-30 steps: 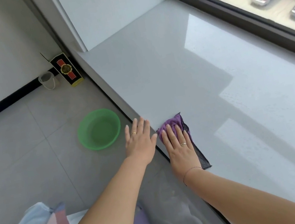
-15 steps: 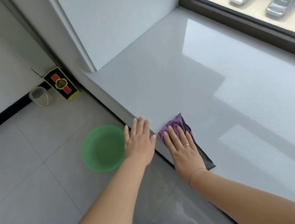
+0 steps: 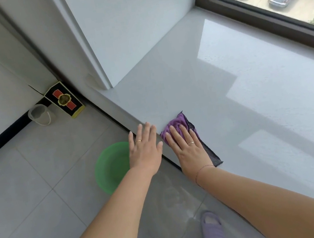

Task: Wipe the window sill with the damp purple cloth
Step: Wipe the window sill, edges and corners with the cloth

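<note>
Pressing the cloth point(image 3: 177, 123) flat onto the sill point(image 3: 234, 109) with the right hand point(image 3: 188, 147), fingers straight, not curled round it. Lying close to the sill's front edge, bunched purple ahead of the fingertips, dark mesh strip trailing back beside the wrist. Holding the left hand point(image 3: 145, 149) open just beside the right, fingers straight, at the sill's edge; cannot tell whether touching. Down on the floor point(image 3: 28, 194): green basin point(image 3: 110, 169) partly behind the left hand, clear cup point(image 3: 40, 116) and black box point(image 3: 64, 99) against the wall, purple slippers point(image 3: 212, 229) below.
</note>
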